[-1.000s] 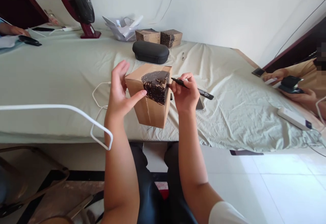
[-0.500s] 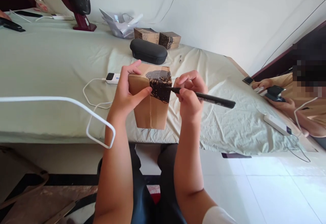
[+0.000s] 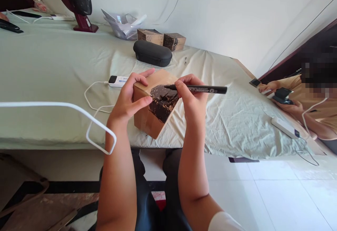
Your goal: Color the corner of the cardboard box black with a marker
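Note:
A brown cardboard box (image 3: 143, 119) is held tilted over the near edge of the cloth-covered table. Dark black scribbling covers the corner of the box that faces me. My left hand (image 3: 129, 99) grips the box from its left side, with the thumb on the near face and fingers over the top edge. Between the fingers of my right hand (image 3: 193, 92) is a black marker pen (image 3: 210, 89), its tip at the upper part of the scribbled patch.
Behind the box lie a black hard case (image 3: 152, 53) and two more cardboard boxes (image 3: 175, 41). A white power bank (image 3: 117, 81) with a cable is left of it. A fan (image 3: 84, 24) stands at back left. At right a person (image 3: 321, 111) holds a dark object.
The box has been turned and tipped, so more of its scribbled face shows. My right hand has shifted slightly left and the marker lies more level, its tip farther left and higher.

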`<action>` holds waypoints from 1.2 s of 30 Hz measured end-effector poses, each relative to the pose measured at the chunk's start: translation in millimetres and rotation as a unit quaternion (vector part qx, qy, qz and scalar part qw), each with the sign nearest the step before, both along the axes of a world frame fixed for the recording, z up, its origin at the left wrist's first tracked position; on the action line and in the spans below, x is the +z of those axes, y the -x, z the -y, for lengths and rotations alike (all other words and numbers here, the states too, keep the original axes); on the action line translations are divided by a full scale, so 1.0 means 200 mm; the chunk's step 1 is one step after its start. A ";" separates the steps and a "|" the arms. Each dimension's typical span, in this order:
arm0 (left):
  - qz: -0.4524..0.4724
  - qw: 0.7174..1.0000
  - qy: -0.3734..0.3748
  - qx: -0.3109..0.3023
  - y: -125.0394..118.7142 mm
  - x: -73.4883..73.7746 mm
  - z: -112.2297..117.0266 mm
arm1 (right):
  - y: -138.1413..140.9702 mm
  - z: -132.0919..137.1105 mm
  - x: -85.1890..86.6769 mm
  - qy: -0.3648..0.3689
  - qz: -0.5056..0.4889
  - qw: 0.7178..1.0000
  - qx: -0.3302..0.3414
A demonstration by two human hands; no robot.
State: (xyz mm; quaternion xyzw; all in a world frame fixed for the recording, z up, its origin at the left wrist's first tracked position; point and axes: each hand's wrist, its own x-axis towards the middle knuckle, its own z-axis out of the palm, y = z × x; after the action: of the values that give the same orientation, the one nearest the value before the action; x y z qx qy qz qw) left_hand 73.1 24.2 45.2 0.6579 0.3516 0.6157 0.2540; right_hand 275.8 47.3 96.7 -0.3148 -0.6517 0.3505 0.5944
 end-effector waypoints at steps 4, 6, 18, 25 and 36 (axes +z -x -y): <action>0.045 0.998 0.029 0.041 -0.03 -0.01 -0.02 | 0.03 0.02 0.02 0.017 -0.001 1.000 -0.005; 0.069 0.996 0.047 0.022 -0.05 -0.01 -0.02 | 0.03 0.04 0.03 0.025 0.001 1.000 0.008; 0.074 0.995 0.062 0.021 -0.07 -0.02 -0.05 | 0.03 0.05 0.03 0.021 0.037 0.999 0.012; 0.035 0.994 -0.022 0.098 -0.04 -0.02 -0.06 | -0.09 -0.02 0.01 -0.018 -0.042 0.989 -0.142; -0.199 0.966 0.062 0.156 -0.09 0.09 0.17 | -0.39 -0.21 -0.13 0.157 -0.126 0.980 0.009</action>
State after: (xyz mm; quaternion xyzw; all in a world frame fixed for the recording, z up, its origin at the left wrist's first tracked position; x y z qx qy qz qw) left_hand 91.5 -8.9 62.7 0.6870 0.5309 0.4813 0.1203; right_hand 354.7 88.4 71.6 -0.3516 -0.5110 0.4903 0.6122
